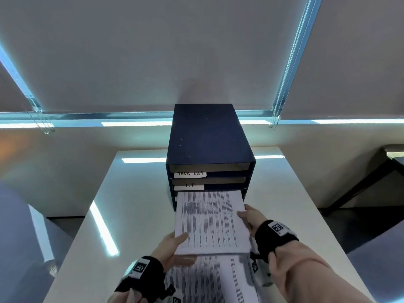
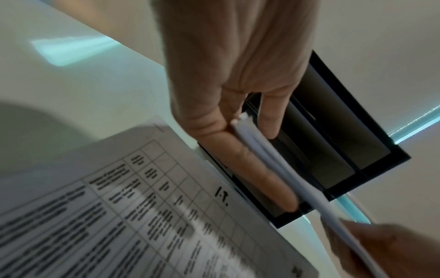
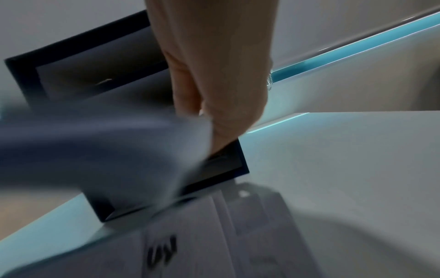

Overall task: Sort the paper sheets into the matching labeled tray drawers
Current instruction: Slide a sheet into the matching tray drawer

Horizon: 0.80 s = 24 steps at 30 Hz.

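A dark blue drawer unit (image 1: 207, 136) stands on the white table (image 1: 135, 204), with labels TASK LIST (image 1: 190, 173) and I.T (image 1: 189, 186) on its upper slots. Both hands hold a printed paper stack (image 1: 211, 221) whose far edge is in the slot below the I.T label. My left hand (image 1: 175, 243) pinches the stack's near left corner, thumb on top. My right hand (image 1: 249, 217) grips its right edge. In the left wrist view the stack's edge (image 2: 273, 150) sits between thumb and fingers. More printed sheets (image 1: 209, 281) lie on the table below; one (image 2: 119, 216) is headed I.T.
Window blinds with bead chains (image 1: 282, 88) hang behind the table. A dark table (image 1: 371, 178) stands at the right. Bare tabletop lies on both sides of the drawer unit.
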Available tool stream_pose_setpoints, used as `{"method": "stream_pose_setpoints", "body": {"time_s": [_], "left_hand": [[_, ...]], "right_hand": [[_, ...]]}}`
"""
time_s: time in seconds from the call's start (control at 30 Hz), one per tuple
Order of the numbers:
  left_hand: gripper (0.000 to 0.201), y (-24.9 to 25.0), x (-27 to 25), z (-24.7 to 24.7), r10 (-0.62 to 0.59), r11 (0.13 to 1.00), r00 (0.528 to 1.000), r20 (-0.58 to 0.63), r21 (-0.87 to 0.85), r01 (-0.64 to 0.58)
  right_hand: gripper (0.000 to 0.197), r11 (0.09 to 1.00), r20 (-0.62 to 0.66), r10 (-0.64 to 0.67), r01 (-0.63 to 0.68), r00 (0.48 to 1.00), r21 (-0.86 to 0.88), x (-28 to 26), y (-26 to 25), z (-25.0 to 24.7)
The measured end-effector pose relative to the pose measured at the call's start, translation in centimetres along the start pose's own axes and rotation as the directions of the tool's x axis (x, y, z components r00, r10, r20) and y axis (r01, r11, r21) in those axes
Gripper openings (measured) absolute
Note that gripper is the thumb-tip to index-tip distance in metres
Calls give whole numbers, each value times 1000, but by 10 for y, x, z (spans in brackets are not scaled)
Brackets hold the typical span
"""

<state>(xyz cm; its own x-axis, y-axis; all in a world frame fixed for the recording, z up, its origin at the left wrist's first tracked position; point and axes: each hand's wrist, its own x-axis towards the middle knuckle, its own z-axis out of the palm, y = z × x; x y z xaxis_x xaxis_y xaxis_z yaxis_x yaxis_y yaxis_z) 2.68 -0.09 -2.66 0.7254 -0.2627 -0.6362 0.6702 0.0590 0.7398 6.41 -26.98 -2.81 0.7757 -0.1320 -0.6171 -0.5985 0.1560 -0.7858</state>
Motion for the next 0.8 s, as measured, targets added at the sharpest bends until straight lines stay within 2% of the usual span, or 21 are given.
{"method": "stream_pose_setpoints", "body": {"time_s": [0.07, 0.17, 0.23, 0.3, 0.33, 0.37, 0.43, 0.47, 0.53, 0.6, 0.67, 0.73, 0.77, 0.8], "left_hand": [[27, 0, 12, 0, 17, 999, 1000, -26, 49, -16], [29, 4, 36, 3, 73, 997, 991, -116, 24, -70], [30, 10, 51, 7, 93, 995, 981, -172, -22, -98], [36, 18, 65, 9, 108, 989, 971, -214, -79, -127], [40, 24, 70, 10, 101, 982, 970, -221, -133, -133], [40, 30, 77, 11, 92, 971, 972, -215, -196, -135], [28, 49, 87, 12, 97, 927, 979, -177, -342, -153], [29, 58, 93, 12, 104, 898, 982, -158, -408, -161], [38, 71, 100, 13, 115, 870, 984, -134, -465, -164], [36, 76, 96, 17, 117, 901, 985, -130, -403, -160], [41, 71, 88, 18, 128, 947, 981, -148, -276, -165], [26, 61, 72, 18, 165, 983, 975, -150, -56, -175], [17, 52, 63, 17, 196, 978, 971, -133, 91, -185], [9, 40, 54, 15, 243, 936, 965, -103, 285, -205]], "right_hand": [[41, 1000, 20, -10, 9, 1000, 10, -2, -15, 4], [41, 995, 36, 54, -51, 998, -84, -6, -14, -5], [23, 991, 76, 111, -105, 991, -81, -6, -5, -12], [32, 992, 48, 122, -123, 991, 22, 7, 2, -16], [30, 983, 40, 119, -123, 992, 134, 10, 1, -13], [27, 955, 37, 128, -133, 991, 265, 14, -3, -8], [19, 856, 42, 116, -121, 992, 503, 25, -15, 6], [15, 821, 38, 97, -101, 995, 561, 32, -21, 15], [20, 799, 43, 48, -65, 998, 598, 43, -33, 32], [24, 829, 59, 45, -70, 997, 555, 49, -39, 44], [19, 879, 91, 45, -83, 995, 470, 50, -39, 50], [21, 917, 99, 16, -54, 995, 395, 48, -29, 45], [25, 937, 95, 4, -37, 995, 349, 46, -22, 40], [24, 958, 96, 6, -33, 995, 286, 39, -15, 34]]}}
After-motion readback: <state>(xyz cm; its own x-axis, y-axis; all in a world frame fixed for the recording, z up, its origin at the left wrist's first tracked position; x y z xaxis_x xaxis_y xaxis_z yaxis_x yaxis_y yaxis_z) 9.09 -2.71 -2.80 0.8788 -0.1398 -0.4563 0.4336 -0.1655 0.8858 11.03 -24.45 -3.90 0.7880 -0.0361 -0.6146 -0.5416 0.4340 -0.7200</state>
